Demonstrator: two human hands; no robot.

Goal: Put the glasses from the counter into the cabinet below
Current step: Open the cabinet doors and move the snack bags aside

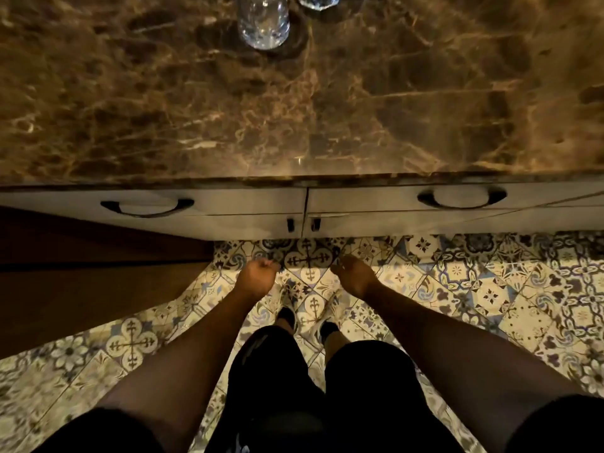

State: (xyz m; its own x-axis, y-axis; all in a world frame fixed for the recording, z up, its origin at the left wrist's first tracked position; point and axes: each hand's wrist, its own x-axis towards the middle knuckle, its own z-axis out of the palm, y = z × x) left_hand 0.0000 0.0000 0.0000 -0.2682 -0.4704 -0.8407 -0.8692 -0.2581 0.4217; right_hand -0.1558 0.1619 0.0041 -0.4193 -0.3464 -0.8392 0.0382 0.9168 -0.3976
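A clear drinking glass (263, 22) stands on the brown marble counter (327, 109) near the top edge of the view. A second glass (318, 1) is partly cut off just to its right. Below the counter edge the two pale cabinet doors (228, 220) are closed, each with a small dark handle (290, 224) near the middle seam. My left hand (256, 276) hangs low in front of the doors with its fingers curled and nothing in it. My right hand (354, 274) is beside it, fingers together and pointing toward the doors, holding nothing.
Two drawers with dark curved pulls (147, 207) (461, 197) sit just under the counter edge. A dark wooden panel (81, 273) juts out at the left. The floor (474, 289) is patterned tile, and my legs and shoes (287, 308) are below.
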